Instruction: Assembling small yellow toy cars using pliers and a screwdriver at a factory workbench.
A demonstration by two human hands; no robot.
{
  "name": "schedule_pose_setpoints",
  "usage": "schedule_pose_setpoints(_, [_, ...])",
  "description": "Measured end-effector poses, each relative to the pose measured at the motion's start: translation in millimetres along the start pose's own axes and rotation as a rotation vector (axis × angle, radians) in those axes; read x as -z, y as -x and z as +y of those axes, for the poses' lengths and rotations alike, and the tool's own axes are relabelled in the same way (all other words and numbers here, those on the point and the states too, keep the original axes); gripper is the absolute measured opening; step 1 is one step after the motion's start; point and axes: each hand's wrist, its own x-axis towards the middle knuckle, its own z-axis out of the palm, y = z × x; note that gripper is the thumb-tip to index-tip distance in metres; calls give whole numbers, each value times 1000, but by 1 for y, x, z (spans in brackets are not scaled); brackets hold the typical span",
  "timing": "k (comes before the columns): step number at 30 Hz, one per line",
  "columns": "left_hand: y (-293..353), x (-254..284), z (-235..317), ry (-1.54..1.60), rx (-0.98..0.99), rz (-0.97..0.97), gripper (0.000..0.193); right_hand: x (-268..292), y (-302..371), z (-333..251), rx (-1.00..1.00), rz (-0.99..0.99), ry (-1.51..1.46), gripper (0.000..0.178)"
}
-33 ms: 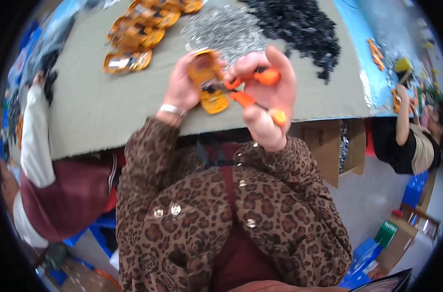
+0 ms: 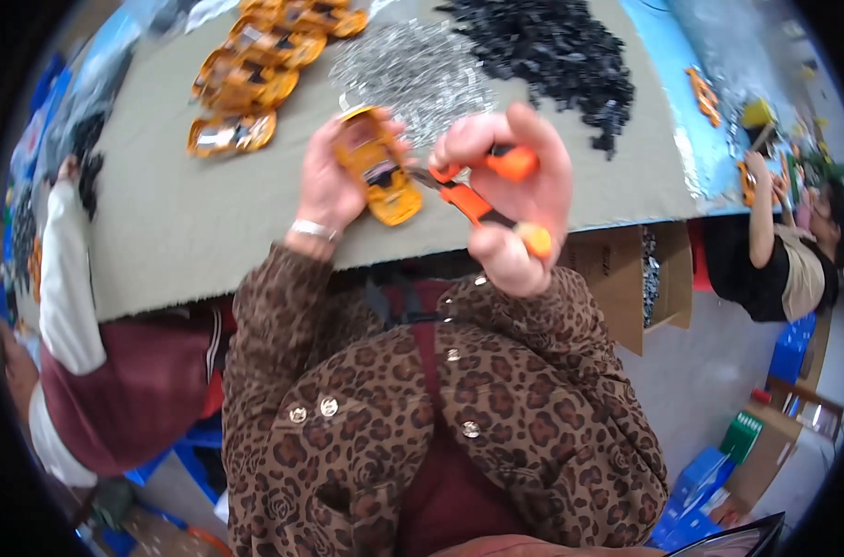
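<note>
My left hand (image 2: 327, 181) is closed around a yellow-orange toy car body (image 2: 357, 153), held tilted just above the table cloth. Silver and dark parts show in its hollow side. In my right hand (image 2: 541, 181) is a pair of pliers (image 2: 468, 201) with orange and black handles, which are spread apart. Its metal jaws reach to the right edge of the car body; whether they touch it I cannot tell. Beyond my hands lies a heap of small shiny metal pieces (image 2: 412, 70), with a heap of small black pieces (image 2: 570, 65) to its right.
Several more yellow-orange car bodies (image 2: 231, 135) are stacked at the far left on the grey-green cloth (image 2: 162, 223). An open cardboard box (image 2: 617, 278) stands below the table edge. One person (image 2: 134, 390) sits at my left, another (image 2: 765, 260) works at the far right.
The plier jaws have drawn out from inside the car body toward its right edge. Both hands sit slightly lower in view, and the whole scene has shifted a little left.
</note>
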Motion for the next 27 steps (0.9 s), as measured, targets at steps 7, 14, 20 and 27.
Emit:
schedule_pose_setpoints(7, [43,11,11,30,-376,304,36,83,46,28,-163,-455,1165,70])
schedule_pose_setpoints(14, [82,20,42,-723,-418,598,27,90,22,41,-102,-332,1224,41])
schedule_pose_setpoints(20, [69,-27,75,-2106,-446,137,29,68,-39,60,-212,-439,901,19])
schedule_pose_setpoints(27, [48,-22,74,-2100,154,-58,20,29,-88,113,-115,-510,1115,16])
